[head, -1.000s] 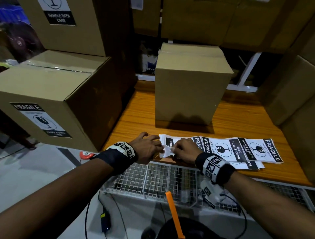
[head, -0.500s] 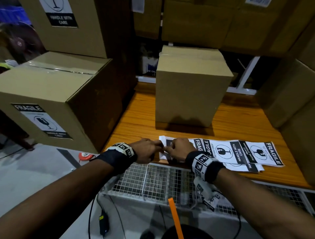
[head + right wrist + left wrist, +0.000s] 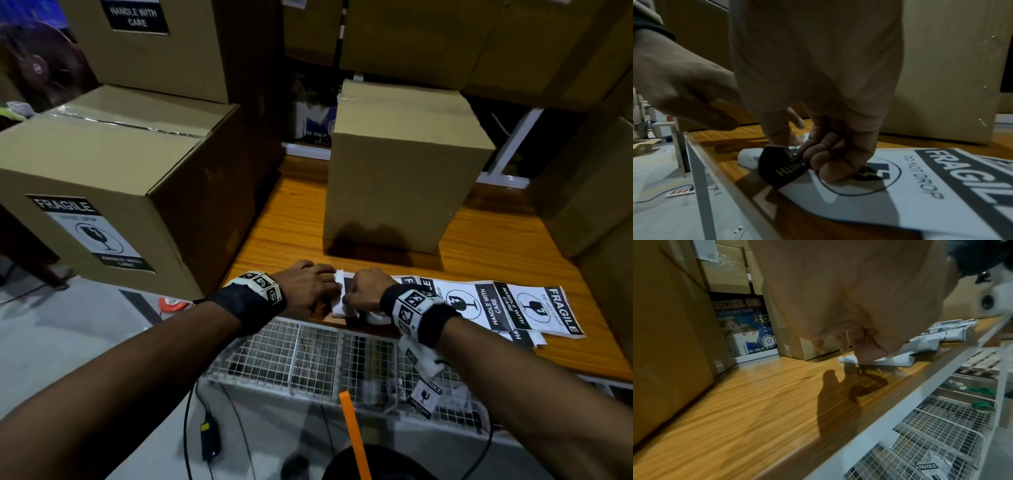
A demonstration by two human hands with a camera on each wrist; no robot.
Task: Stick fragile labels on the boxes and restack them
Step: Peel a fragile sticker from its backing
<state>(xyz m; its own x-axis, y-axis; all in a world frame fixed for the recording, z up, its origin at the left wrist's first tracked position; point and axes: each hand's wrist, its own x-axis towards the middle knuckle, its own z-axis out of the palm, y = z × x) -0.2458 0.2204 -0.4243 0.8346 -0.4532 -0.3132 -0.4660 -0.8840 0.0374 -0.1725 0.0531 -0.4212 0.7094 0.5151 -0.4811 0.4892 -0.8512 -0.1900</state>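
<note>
Your two hands meet at the near edge of the wooden table [image 3: 472, 246], lower centre of the head view. Your left hand [image 3: 305, 287] pinches the white end of the label strip [image 3: 479, 305], fingers curled onto the paper; the left wrist view shows the fingertips [image 3: 865, 353] clamped on a curled white flap lifted just off the wood. Your right hand [image 3: 368, 291] is bunched tight, thumb and fingers pinching the corner of a label [image 3: 779, 168]; in the right wrist view that black corner, printed with part of "WITH", is peeled up and bent back while the rest of the sheet lies flat under your knuckles.

The strip runs to the right along the table edge, flat, showing "FRAGILE", "DO NOT DROP" and "HANDLE WITH CARE". A second sheet peeks out beneath it at lower right.

An unlabelled cardboard box [image 3: 400, 164] stands upright on the table, centre frame, well behind your hands. At left, a large labelled box [image 3: 113, 178] carries a fragile label on its near face. Another box [image 3: 154, 44] sits stacked on it at upper left, label partly cut off by the frame. More cartons fill the right edge and the top.

Below the table edge sits a white wire basket [image 3: 308, 353]. An orange strip [image 3: 354, 438] crosses bottom centre.
</note>
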